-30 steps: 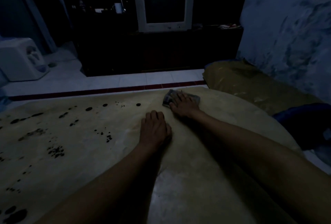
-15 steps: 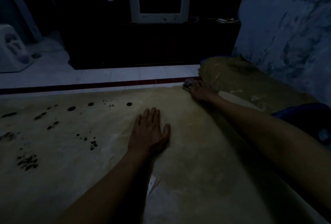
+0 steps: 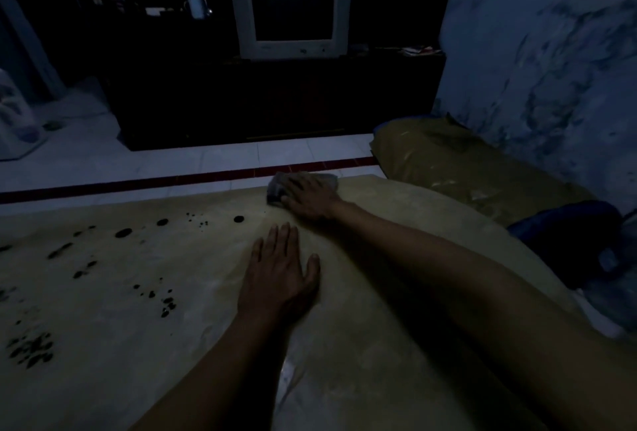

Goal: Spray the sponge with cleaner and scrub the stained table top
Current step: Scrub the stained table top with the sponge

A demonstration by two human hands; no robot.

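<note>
The yellowish table top [image 3: 193, 344] fills the lower view in dim light, with several black stains [image 3: 124, 233] across its left half. A grey sponge [image 3: 277, 187] lies at the far edge, right of the stains. My right hand [image 3: 310, 198] lies on top of the sponge and presses it onto the surface, fingers pointing left. My left hand [image 3: 281, 277] rests flat on the table nearer to me, fingers straight, holding nothing. No spray bottle is in sight.
A yellowish cushion [image 3: 458, 165] and a dark blue bundle [image 3: 568, 241] lie to the right against a mottled wall. Beyond the table is a tiled floor [image 3: 172, 161], a dark cabinet [image 3: 275, 99] and an old white monitor [image 3: 291, 4].
My right hand slid the sponge right along the far edge and then back left toward the stains. My left hand went from curled to flat on the table.
</note>
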